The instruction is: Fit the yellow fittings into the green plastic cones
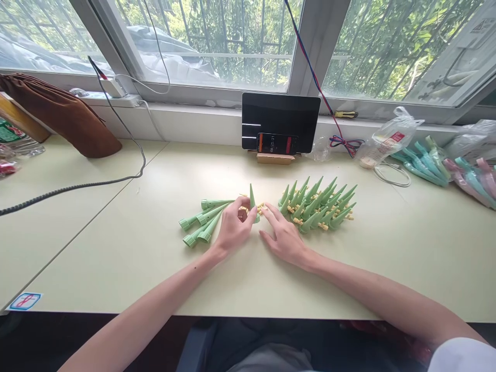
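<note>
Upright in my left hand is a green pointed plastic cone, pinched between thumb and fingers. My right hand is just to the right of it. Its fingertips reach to small yellow plastic pieces, and its thumb is apart from the fingers. My hands partly hide these small pieces. Left of my left hand lie several long green tubes with ribbed wide ends. Beyond my right hand stand several green cones in close rows, with small yellow pieces at their bases.
A dark tablet leans at the back, with a phone showing a timer before it. A brown drawstring bag and black cable are on the left. Plastic bags and wrapped coloured pieces lie at the right.
</note>
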A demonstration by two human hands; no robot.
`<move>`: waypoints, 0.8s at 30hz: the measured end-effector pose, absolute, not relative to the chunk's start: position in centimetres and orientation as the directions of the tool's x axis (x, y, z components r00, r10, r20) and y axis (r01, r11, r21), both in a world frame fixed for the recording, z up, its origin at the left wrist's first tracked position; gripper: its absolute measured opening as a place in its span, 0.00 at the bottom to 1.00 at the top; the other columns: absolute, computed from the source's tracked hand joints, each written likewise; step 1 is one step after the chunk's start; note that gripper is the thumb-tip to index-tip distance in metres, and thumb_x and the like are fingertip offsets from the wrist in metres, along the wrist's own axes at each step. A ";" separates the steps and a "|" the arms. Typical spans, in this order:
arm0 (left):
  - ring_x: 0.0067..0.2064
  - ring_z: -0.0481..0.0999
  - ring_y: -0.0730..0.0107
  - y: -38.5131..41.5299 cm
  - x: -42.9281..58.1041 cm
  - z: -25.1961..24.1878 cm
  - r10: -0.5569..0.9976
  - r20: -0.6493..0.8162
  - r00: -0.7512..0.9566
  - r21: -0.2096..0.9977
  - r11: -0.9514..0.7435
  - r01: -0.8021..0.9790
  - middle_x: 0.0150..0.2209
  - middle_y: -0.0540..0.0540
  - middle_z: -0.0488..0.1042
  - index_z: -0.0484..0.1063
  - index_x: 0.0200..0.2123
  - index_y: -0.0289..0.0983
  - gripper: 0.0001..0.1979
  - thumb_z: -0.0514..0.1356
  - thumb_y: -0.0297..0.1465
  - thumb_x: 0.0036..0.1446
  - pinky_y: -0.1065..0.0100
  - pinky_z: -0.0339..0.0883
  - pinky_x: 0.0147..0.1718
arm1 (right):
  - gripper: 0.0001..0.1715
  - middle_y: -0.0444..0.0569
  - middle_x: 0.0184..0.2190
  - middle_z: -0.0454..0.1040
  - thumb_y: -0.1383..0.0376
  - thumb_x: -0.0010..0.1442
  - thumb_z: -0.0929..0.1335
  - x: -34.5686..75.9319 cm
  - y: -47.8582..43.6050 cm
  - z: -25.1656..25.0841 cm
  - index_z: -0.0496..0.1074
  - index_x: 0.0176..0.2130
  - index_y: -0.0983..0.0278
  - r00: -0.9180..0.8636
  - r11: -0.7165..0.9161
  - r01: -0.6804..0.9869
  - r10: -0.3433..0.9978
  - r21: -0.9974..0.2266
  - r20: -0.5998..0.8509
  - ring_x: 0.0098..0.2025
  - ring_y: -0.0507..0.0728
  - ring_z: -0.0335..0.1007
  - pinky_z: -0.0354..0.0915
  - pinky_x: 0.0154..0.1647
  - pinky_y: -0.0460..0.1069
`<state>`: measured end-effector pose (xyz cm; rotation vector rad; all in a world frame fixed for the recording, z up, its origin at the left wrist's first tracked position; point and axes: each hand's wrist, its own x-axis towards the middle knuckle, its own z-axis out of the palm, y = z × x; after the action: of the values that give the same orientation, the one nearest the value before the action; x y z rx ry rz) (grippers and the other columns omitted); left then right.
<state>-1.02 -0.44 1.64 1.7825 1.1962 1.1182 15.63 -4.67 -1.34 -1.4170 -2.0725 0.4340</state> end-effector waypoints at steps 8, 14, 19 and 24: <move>0.27 0.72 0.75 -0.7 -0.7 1.5 0.944 0.257 0.207 0.893 -0.314 0.322 0.36 0.48 0.71 0.69 0.38 0.37 0.09 0.59 0.37 0.60 0.72 0.63 0.23 | 0.31 0.57 0.69 0.54 0.62 0.67 0.61 15.4 -4.5 -1.8 0.56 0.67 0.65 -0.316 0.398 0.800 0.916 -0.450 0.249 0.63 0.66 0.64 0.71 0.54 0.60; 0.28 0.72 0.74 -0.8 -0.6 1.5 0.945 0.246 0.215 0.901 -0.305 0.309 0.36 0.48 0.72 0.69 0.39 0.37 0.09 0.60 0.37 0.60 0.71 0.64 0.25 | 0.27 0.59 0.66 0.59 0.63 0.67 0.61 15.5 -4.8 -1.4 0.59 0.64 0.65 -0.320 0.422 0.779 0.904 -0.465 0.284 0.60 0.65 0.67 0.72 0.52 0.58; 0.28 0.73 0.73 -0.8 -0.6 1.5 0.945 0.246 0.216 0.904 -0.304 0.301 0.36 0.48 0.72 0.70 0.39 0.37 0.09 0.59 0.37 0.61 0.71 0.65 0.25 | 0.21 0.56 0.58 0.67 0.66 0.66 0.63 15.8 -4.9 -1.2 0.64 0.58 0.63 -0.318 0.440 0.739 0.896 -0.511 0.310 0.49 0.61 0.74 0.72 0.45 0.53; 0.29 0.74 0.72 -0.6 -0.6 1.2 0.948 0.237 0.211 0.909 -0.293 0.295 0.37 0.47 0.72 0.69 0.41 0.37 0.10 0.59 0.37 0.61 0.71 0.64 0.25 | 0.15 0.53 0.50 0.70 0.70 0.66 0.62 15.9 -4.6 -1.5 0.67 0.52 0.62 -0.304 0.449 0.709 0.890 -0.544 0.339 0.42 0.57 0.74 0.69 0.40 0.50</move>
<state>-0.62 -0.64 1.22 1.7352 1.1688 1.0990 15.87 -4.63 -1.49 -1.3322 -2.0999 0.3912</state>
